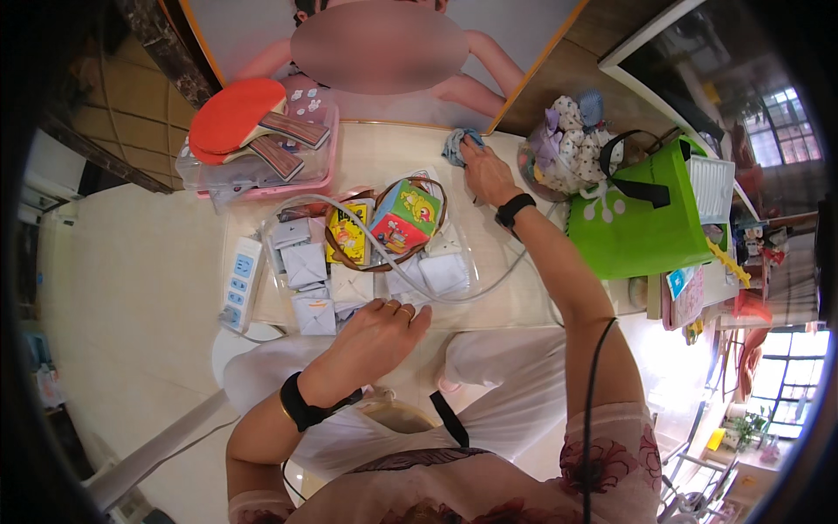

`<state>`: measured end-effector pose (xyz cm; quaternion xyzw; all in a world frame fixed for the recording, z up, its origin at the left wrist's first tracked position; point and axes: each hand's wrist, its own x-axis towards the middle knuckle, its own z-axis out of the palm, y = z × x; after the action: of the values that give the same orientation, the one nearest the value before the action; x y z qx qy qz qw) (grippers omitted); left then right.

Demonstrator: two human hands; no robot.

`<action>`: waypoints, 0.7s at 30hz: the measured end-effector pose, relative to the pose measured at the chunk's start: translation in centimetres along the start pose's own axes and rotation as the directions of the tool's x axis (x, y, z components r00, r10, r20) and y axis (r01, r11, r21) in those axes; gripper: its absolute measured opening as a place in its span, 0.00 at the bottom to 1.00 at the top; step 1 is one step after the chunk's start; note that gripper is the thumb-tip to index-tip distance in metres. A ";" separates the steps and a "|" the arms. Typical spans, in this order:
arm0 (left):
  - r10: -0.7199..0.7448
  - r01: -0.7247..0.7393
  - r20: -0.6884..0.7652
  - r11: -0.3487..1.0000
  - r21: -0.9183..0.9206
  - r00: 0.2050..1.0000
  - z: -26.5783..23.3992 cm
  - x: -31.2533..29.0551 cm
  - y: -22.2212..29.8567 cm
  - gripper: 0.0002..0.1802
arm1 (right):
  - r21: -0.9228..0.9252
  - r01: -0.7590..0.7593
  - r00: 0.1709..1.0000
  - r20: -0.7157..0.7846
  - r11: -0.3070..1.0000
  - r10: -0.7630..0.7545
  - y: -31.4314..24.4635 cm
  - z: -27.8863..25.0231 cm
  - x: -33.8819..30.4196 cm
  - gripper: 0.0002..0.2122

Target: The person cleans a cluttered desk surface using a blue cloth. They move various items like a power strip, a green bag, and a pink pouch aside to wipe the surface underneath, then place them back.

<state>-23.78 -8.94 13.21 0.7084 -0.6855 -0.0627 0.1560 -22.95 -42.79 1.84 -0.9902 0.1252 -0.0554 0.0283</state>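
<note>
We cannot see the part of the blue-grey cloth (453,152) that lies under the right fingers (473,150). Above those fingers, the poster (384,61) is cut off by the top edge, and a blur covers its middle. Left of them, the upper paddle (236,113) hides most of the lower paddle (278,159). Right of them, we cannot tell what lies inside the green bag (628,229). Nor can we tell whether the left fingers (417,320) touch the counter (393,147).

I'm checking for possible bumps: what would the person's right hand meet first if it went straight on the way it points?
Past the crumpled grey-blue cloth at its fingertips, the right hand would probably meet the lower edge of the large orange-framed picture; the fisheye view leaves the gap unclear.
</note>
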 end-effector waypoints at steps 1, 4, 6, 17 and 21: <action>-0.012 0.012 -0.005 1.000 0.011 1.000 0.1 -0.1 -0.2 0.15 | -0.004 -0.002 1.000 -0.020 1.000 0.002 -0.2 0.0 0.1 0.20; -0.037 0.037 0.005 0.999 -0.028 0.999 -0.4 0.4 -0.2 0.15 | -0.160 -0.125 0.991 0.021 0.979 0.130 2.5 1.1 -1.9 0.20; -0.027 0.027 -0.011 1.000 -0.016 1.000 -0.3 0.1 -0.3 0.15 | -0.089 -0.130 0.990 -0.070 0.987 0.124 3.4 0.7 -4.0 0.20; 0.059 -0.059 0.003 0.997 0.046 0.998 -1.6 -0.4 0.7 0.18 | 0.152 0.091 0.979 0.165 0.984 -0.116 -0.9 -3.0 -10.0 0.17; 0.067 -0.068 0.012 0.997 0.026 0.998 -0.5 0.1 0.6 0.19 | 0.063 0.018 1.000 -0.007 0.998 -0.017 1.6 -0.2 -2.4 0.17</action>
<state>-24.23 -8.99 13.91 0.6865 -0.7107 -0.0523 0.1446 -25.69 -43.72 1.71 -0.9897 0.1149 -0.0627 0.0585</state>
